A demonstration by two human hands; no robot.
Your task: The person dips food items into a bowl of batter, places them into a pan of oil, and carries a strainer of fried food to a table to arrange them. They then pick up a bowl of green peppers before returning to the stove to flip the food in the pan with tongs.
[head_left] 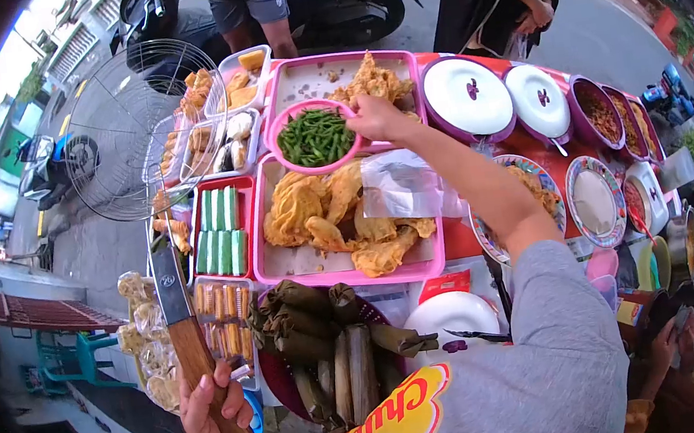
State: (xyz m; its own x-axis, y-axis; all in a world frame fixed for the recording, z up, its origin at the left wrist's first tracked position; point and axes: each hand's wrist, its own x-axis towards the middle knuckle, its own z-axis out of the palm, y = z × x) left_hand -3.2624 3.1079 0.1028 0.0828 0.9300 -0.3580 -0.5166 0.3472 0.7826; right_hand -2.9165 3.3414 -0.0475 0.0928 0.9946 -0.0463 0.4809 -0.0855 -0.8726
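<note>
- Writing: "Chupa" in red on yellow, upside down, on grey T-shirt (539, 357); small stamp on skimmer's metal band illegible; red packet (444, 285) beside white plate carries print too small to read
- Left hand (206, 409): fingers curled about wooden handle of wire skimmer (174, 294), basket end raised at upper left
- Right hand (379, 118): fingers drawn together at right rim of pink bowl (317, 170); cannot tell whether they grip rim or contents
- Bowl: full of green chillies (315, 138), overlapping the edges of two pink trays, both with battered fried pieces
- Surface: red table cover (460, 247), crowded with food containers
- Setting: outdoors by a paved street; motorcycle (351, 13) beyond table, blue scooter (54, 167) at left
- Obscured: clear plastic sheet (399, 186) over part of lower tray; contents of white-lidded pots (468, 95) hidden; two bystanders cut off at top; person at lower right in shadow, indistinct
</note>
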